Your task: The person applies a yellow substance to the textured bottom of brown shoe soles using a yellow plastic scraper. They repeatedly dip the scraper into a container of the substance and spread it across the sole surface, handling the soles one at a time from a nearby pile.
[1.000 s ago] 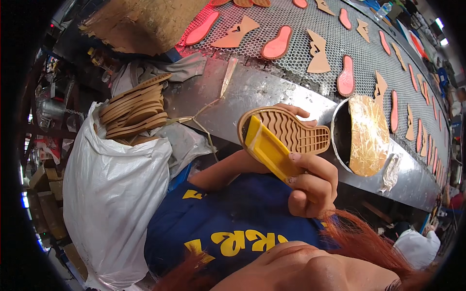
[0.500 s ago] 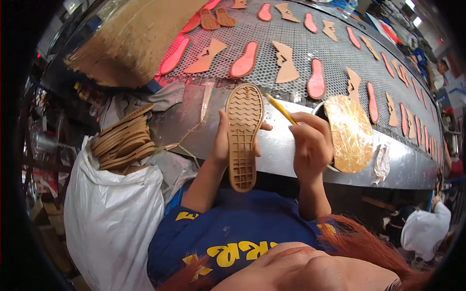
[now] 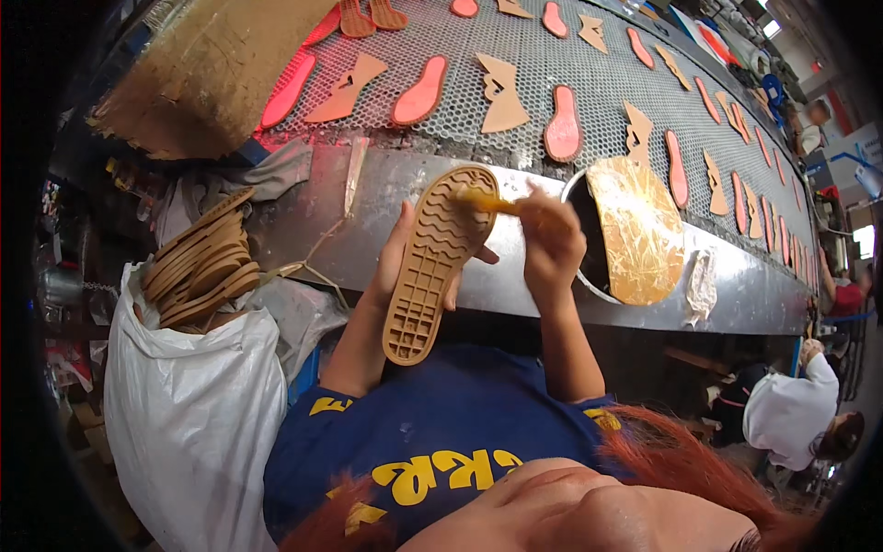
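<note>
A tan shoe sole is held upright in my left hand, its wavy and gridded tread facing me. My fingers wrap behind it, and some tips show past its right edge. In my right hand is a slim yellow brush, smeared by motion. Its tip overlaps the upper, wavy part of the sole; whether it touches I cannot tell. Right of that hand stands a round can with a dark inside, partly covered by a tan disc coated in shiny, dried-looking film.
A metal ledge borders a mesh conveyor bearing pink insoles and tan cut pieces. At left, a white sack holds stacked soles. A cardboard sheet stands behind. A person in white is at far right.
My right hand has brought the brush left over the sole's upper part. The sole has tilted, its lower end swinging left. The whole view has shifted a little.
</note>
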### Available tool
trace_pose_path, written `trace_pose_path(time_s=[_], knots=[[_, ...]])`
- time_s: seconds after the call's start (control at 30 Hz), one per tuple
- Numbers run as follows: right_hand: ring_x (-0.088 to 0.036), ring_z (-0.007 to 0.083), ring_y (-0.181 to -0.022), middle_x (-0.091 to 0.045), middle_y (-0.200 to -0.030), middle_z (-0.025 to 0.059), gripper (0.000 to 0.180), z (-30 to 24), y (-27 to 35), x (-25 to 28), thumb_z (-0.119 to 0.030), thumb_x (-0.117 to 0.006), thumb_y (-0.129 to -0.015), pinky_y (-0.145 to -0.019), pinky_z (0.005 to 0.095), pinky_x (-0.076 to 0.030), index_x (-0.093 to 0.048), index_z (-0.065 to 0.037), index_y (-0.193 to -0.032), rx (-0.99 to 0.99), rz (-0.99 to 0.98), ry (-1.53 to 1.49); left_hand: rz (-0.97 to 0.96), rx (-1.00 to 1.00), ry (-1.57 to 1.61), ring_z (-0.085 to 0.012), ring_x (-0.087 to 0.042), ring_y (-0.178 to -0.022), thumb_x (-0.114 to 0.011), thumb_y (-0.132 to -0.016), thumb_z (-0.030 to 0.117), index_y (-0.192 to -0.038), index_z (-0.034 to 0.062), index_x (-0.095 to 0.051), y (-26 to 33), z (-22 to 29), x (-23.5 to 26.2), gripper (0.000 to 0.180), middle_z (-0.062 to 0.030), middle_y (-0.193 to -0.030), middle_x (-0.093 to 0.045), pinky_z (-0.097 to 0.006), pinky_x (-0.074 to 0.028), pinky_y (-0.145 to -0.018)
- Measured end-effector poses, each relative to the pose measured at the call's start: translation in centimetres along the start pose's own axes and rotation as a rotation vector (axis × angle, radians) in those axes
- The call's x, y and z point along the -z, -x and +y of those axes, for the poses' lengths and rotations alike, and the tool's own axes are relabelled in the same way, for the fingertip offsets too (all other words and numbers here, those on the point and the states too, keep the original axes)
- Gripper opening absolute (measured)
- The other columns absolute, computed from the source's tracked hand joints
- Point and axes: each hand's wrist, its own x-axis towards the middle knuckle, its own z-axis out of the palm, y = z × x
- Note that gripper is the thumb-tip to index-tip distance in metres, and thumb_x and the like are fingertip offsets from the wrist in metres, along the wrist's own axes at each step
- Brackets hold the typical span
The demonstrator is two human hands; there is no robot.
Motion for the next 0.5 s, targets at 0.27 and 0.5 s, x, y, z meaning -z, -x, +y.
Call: trace_pose_path(time_s=[0.27, 0.5], knots=[[-0.061, 0.0204, -0.068, -0.062, -0.077, 0.011, 0.016, -6.2, 4.3, -1.7, 0.011, -0.059, -0.077, -0.091, 0.0526, -0.044, -0.061, 0.001, -0.088, 0.292, -0.345, 0.107, 0.217, -0.071, -0.006, -0.0244, -0.061, -0.051, -0.018, -0.093, 0.06, -0.131, 0.0007, -0.037, -0.5, -0.2, 1.1, 0.073, -0.0224, -0.099, -0.06, -0.029, -0.051, -0.038], [-0.059, 0.0214, -0.098, -0.061, -0.101, 0.0114, 0.027, 0.6, -0.7, 2.0, 0.016, -0.05, -0.079, -0.1, 0.0373, -0.039, -0.057, 0.003, -0.102, -0.119, -0.079, -0.058, -0.009, 0.018, 0.052, -0.0323, -0.062, -0.046, -0.018, -0.093, 0.058, -0.137, 0.0042, -0.028, -1.1, -0.8, 1.2, 0.07, -0.0384, -0.101, -0.053, -0.03, -0.052, -0.034]])
